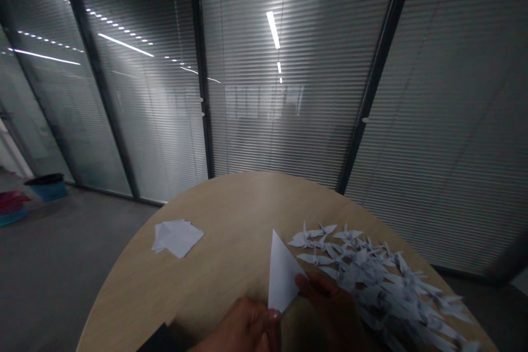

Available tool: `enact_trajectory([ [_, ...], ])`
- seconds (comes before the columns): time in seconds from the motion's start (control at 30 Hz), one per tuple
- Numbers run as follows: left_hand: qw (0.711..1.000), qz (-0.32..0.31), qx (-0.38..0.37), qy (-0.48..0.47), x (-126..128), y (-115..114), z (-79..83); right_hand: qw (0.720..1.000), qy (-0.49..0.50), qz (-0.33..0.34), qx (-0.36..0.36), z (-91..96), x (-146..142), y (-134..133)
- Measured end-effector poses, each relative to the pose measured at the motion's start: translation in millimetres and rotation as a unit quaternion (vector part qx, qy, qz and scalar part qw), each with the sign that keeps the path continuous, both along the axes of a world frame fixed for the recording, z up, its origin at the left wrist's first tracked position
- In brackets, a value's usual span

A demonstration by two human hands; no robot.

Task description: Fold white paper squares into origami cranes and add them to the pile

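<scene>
A white sheet of paper, folded into a triangle, is held up above the near part of the table with one point upward. My left hand pinches its bottom corner between thumb and fingers. At its right corner, my right hand grips the paper with the thumb on the near face. Many folded white paper cranes lie in a spread pile just right of my right hand. To the left, a small stack of white square paper sheets rests on the table.
The round wooden table has its far edge close to glass partitions with blinds. On the floor at the left stand a blue bin with a dark rim and a red and blue container.
</scene>
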State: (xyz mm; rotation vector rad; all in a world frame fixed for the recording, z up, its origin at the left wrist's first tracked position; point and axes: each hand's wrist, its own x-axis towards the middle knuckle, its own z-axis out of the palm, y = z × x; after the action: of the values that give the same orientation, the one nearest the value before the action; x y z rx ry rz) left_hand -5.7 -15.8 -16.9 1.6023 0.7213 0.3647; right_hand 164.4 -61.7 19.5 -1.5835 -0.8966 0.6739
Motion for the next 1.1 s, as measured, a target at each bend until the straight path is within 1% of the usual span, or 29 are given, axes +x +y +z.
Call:
enact_trajectory([
  [0.07, 1.0, 0.016, 0.021, 0.016, -1.2, -0.3, -2.1, 1.0, -0.004, -0.005, 0.005, -3.5, 0.6, 0.2],
  [0.13, 1.0, 0.027, 0.014, 0.005, -1.8, -1.5, -2.0, 1.0, -0.009, -0.011, 0.011, -5.1, 1.0, 0.1],
  [0.23, 0.999, 0.033, 0.002, -0.006, -1.5, -4.1, 1.2, 1.0, -0.012, -0.004, 0.011, -3.2, 1.2, -1.0],
  [0.37, 0.999, 0.034, 0.03, 0.016, -1.9, -5.1, 3.8, 1.0, 0.006, 0.012, 0.006, 0.3, 1.1, -2.0],
  [0.43, 0.998, 0.038, 0.05, 0.019, -1.9, -3.3, 1.3, 1.0, 0.013, 0.004, 0.004, 0.2, 1.2, -1.6],
  [0.5, 0.998, 0.04, 0.054, 0.013, -0.6, 0.0, -3.7, 1.0, 0.01, -0.006, 0.006, -1.1, 1.6, -1.1],
  [0.63, 0.999, 0.018, -0.015, -0.024, 3.9, 6.4, -13.2, 1.0, 0.007, 0.003, 0.012, -6.5, 4.7, -0.5],
  [0.7, 0.999, 0.029, -0.032, -0.033, 4.8, 7.7, -13.3, 1.0, 0.007, 0.0, 0.011, -10.5, 7.2, 0.2],
  [0.77, 0.999, 0.04, -0.011, -0.022, 3.7, 7.5, -8.9, 1.0, -0.001, -0.009, 0.007, -14.6, 9.7, 1.2],
  [0.9, 0.991, 0.05, 0.12, 0.022, -1.3, 5.5, 6.4, 0.999, -0.021, 0.017, 0.017, -16.3, 13.0, 1.2],
  [0.93, 0.988, 0.056, 0.141, 0.023, -2.3, 5.4, 9.4, 0.999, -0.03, 0.026, 0.022, -15.3, 13.5, 0.6],
  [1.0, 0.986, 0.07, 0.152, 0.019, -3.0, 6.1, 12.7, 0.997, -0.059, 0.036, 0.031, -13.8, 14.5, -0.9],
  [1.1, 0.989, 0.083, 0.12, 0.01, -2.3, 9.8, 11.0, 0.99, -0.11, 0.059, 0.059, -18.6, 16.2, -1.2],
])
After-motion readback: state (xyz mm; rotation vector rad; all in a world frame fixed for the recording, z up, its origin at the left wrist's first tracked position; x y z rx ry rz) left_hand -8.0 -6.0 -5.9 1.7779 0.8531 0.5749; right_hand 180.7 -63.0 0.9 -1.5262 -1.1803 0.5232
